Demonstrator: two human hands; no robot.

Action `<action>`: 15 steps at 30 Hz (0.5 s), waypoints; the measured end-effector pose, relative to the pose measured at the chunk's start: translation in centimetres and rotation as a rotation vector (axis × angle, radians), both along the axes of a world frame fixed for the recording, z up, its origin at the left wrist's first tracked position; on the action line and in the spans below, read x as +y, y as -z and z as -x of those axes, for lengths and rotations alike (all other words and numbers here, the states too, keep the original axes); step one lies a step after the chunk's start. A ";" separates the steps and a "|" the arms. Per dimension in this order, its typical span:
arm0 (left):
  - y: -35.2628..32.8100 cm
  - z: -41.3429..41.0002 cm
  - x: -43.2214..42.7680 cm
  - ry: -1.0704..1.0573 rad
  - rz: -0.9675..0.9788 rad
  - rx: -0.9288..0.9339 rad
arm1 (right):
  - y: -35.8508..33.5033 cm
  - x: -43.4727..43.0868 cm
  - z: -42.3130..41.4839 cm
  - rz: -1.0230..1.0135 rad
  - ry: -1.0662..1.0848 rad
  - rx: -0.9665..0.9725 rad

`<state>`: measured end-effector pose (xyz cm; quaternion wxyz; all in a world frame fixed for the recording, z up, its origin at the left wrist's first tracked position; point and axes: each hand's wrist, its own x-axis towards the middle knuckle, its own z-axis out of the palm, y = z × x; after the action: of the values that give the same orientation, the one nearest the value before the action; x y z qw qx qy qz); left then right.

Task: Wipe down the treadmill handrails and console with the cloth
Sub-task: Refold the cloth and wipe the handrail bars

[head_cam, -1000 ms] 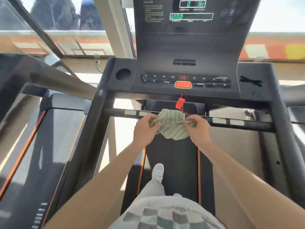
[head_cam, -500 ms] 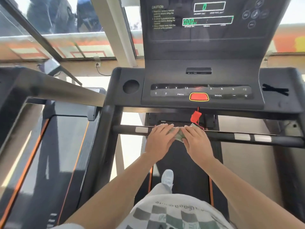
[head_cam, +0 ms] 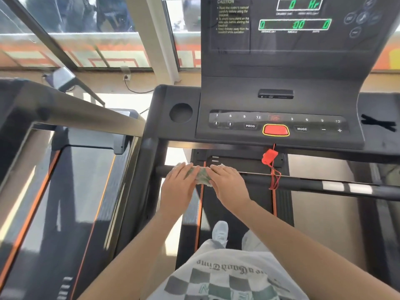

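Green checked cloth [head_cam: 200, 175] is bunched on the front handrail [head_cam: 303, 182], near its left end. You've got both palms on it: left hand [head_cam: 178, 187] and right hand [head_cam: 229, 185] laid flat side by side, fingers fairly straight, pressing rather than gripping.

Careful if you slide right. The red safety clip [head_cam: 269, 156] and its cord [head_cam: 273, 180] hang across the bar, and the cloth could snag them.

The console [head_cam: 281, 83] looks powered, green digits [head_cam: 294, 24] lit, so wiping over the keys [head_cam: 251, 126] (PROG, MODE, 3/6/9/12) might start the belt [head_cam: 238, 202] you're standing on. Up top I can read CAUTION and "0 Hr". The shirt [head_cam: 227, 278] print is too warped to read.
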<state>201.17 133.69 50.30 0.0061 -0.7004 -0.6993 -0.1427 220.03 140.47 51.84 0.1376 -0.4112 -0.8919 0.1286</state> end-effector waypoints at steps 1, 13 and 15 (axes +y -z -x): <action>0.0 0.8 -0.2 -0.019 0.003 0.010 | -0.1 0.0 1.1 0.016 -0.013 -0.004; -1.5 4.5 -0.5 -0.176 0.145 0.185 | 0.3 0.4 5.2 0.075 -0.109 -0.040; -1.4 3.5 -0.3 -0.156 0.136 0.137 | 0.4 0.3 4.1 0.061 -0.081 -0.025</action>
<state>197.64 133.37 51.75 0.0172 -0.6506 -0.7579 -0.0458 215.94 140.81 51.47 0.1083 -0.3802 -0.9052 0.1558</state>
